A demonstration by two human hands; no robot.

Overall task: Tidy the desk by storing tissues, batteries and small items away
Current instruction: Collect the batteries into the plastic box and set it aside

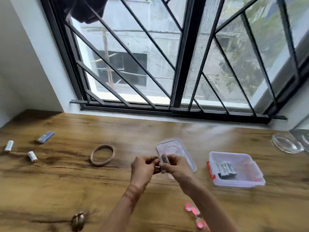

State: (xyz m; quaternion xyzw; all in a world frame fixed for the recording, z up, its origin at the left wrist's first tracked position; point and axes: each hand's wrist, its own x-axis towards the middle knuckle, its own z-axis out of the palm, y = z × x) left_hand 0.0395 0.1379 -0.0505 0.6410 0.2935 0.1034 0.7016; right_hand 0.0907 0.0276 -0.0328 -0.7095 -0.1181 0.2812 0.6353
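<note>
Batteries [163, 163] are in both my hands: a small grey pack of them, I think, though the blur hides how many. My left hand [143, 169] pinches the pack from one side and my right hand [175, 166] grips it from the other. I hold it up over the middle of the bench [66, 181], just above the clear lid [168, 146] lying flat there.

Toward the right edge stands the open storage box [239, 184], with the stored cells [227, 169] lying side by side on its floor. So I judge I am midway through the battery step. The pack seems to need separating or turning, then my right hand must carry it across and lay it beside the others.

Two loose cells [9, 145] [32, 156] and a blue packet [45, 136] wait near the left edge, well apart from the box; fetching them means a long reach. A bangle [102, 154] lies left of centre, and a pink trinket [194, 210] and a brass piece [78, 220] lie along the near edge. The lid goes on last.
</note>
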